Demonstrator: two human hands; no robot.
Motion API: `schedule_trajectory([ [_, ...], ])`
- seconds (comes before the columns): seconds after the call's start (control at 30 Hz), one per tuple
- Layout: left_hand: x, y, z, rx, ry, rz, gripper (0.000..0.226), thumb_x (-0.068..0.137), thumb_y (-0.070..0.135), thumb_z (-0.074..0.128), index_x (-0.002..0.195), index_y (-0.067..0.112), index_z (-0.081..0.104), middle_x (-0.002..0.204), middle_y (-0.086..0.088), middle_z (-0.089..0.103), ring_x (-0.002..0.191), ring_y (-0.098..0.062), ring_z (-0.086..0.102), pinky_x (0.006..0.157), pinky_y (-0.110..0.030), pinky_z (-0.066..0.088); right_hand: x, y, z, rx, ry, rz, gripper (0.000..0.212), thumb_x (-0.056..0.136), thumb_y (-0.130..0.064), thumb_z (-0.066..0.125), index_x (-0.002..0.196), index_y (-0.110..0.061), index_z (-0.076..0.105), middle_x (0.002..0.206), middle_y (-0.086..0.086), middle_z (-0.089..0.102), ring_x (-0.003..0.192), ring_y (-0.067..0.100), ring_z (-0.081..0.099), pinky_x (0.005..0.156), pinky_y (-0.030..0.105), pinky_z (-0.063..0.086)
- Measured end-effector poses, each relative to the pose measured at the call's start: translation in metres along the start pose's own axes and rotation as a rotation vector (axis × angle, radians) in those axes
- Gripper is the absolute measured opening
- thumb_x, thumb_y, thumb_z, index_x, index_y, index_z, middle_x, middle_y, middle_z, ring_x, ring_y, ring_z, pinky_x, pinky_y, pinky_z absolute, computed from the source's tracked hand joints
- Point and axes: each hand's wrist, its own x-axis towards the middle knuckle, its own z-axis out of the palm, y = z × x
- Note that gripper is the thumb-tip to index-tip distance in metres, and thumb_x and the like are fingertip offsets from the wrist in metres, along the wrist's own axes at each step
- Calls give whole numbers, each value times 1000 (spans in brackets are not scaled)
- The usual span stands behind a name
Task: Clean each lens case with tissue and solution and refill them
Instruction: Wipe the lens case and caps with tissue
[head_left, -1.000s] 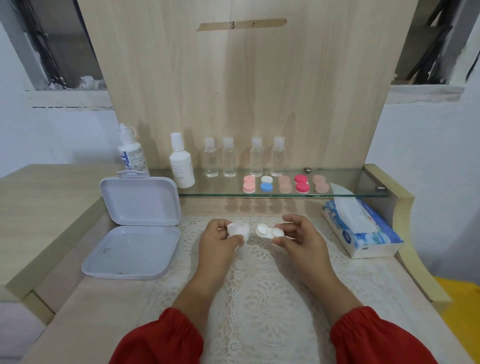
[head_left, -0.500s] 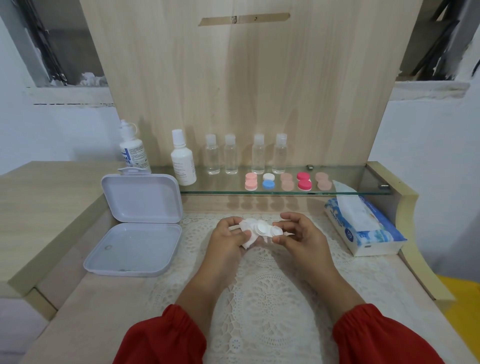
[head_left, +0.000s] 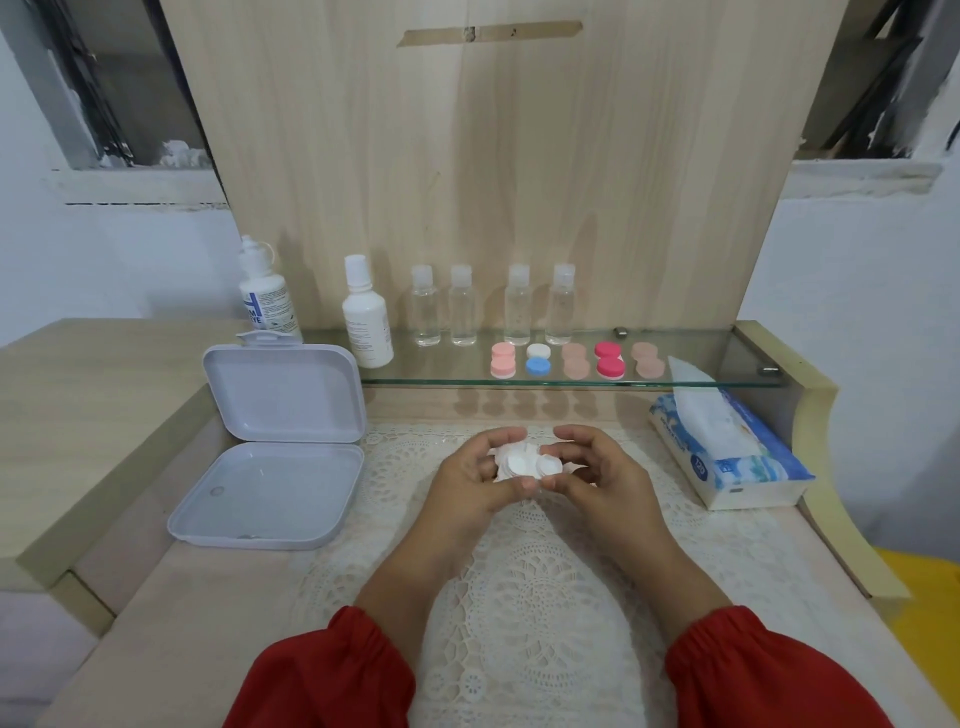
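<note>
Head view: the right hand (head_left: 597, 470) pinches the white lens case (head_left: 532, 464) steady so the left hand (head_left: 475, 475) can press a wadded tissue (head_left: 503, 457) against it for wiping.

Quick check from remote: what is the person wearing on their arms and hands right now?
Both arms wear loose red sleeves with gathered, elasticated cuffs ending partway up the forearm. The left hand and right hand are bare: no gloves, rings, watch or bracelets visible.

Head view, looking down, hands (head_left: 535, 473) near
</note>
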Motion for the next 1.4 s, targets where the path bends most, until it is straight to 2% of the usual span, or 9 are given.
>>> schedule_trajectory([
  [0.13, 2, -1, -2, 7, 44, 24, 32, 80, -4, 70, 108, 11, 68, 98, -11, 74, 92, -20, 69, 82, -29, 55, 0, 0, 0, 48, -46, 27, 64, 75, 4, 74, 122, -35, 55, 112, -14, 67, 92, 6, 63, 80, 22, 51],
  [0.23, 2, -1, -2, 19, 35, 33, 27, 80, -4, 69, 103, 11, 70, 99, -9, 74, 92, -19, 69, 81, -27, 55, 1, 0, 3, 305, -97, 146, 74, 79, 13, 66, 135, -28, 44, 116, -4, 68, 99, 13, 68, 77, 24, 55],
  [0.4, 2, 0, -2, 61, 51, 60, 24, 80, 0, 71, 102, 10, 72, 101, -7, 73, 92, -20, 69, 80, -26, 55, 4, -4, 0, 415, -46, 182, 50, 82, 10, 64, 128, -4, 53, 82, 10, 74, 72, 19, 72, 63, 23, 57],
  [0.57, 2, 3, -3, 86, 76, 60, 22, 81, 0, 70, 100, 10, 73, 97, 1, 74, 87, -11, 69, 73, -19, 53, 3, -8, -4, 601, 12, 245, 38, 86, 13, 57, 121, 0, 57, 92, 23, 68, 73, 25, 71, 56, 28, 56],
  [0.8, 0, 1, 0, 154, 46, 73, 25, 77, -6, 72, 99, 6, 73, 92, -2, 71, 78, -3, 66, 68, -15, 50, 4, -12, -6, 802, -135, 428, 35, 88, 6, 55, 123, 8, 50, 100, 27, 66, 73, 28, 71, 55, 28, 58],
  [0.93, 0, 2, -1, 118, 32, 64, 24, 79, -4, 70, 100, 7, 72, 96, -14, 73, 78, -18, 69, 66, -27, 56, 5, -10, -9, 815, -75, 426, 47, 74, 5, 64, 120, 5, 55, 90, 22, 68, 58, 19, 68, 51, 22, 55],
  [1.1, -1, 1, -2, 136, 44, 54, 23, 79, -1, 72, 96, 14, 74, 94, -24, 69, 77, -26, 63, 69, -38, 53, 5, -12, -8, 787, -140, 436, 47, 72, -5, 65, 117, 8, 58, 89, 17, 70, 66, 17, 68, 55, 19, 56],
  [1.27, -2, 4, -1, 107, 35, 55, 23, 81, -2, 69, 97, 14, 72, 92, -13, 74, 82, -22, 70, 70, -26, 58, 6, -12, -8, 756, -45, 437, 31, 71, -3, 67, 101, 4, 64, 79, 16, 70, 52, 10, 59, 47, 16, 51],
  [1.4, 1, 4, -4, 94, 99, 90, 22, 82, 0, 69, 99, 14, 72, 96, -8, 74, 89, -20, 70, 82, -29, 56, 2, -13, -7, 748, 46, 403, 5, 83, 2, 63, 87, 2, 65, 75, 16, 67, 55, 15, 60, 49, 20, 53],
])
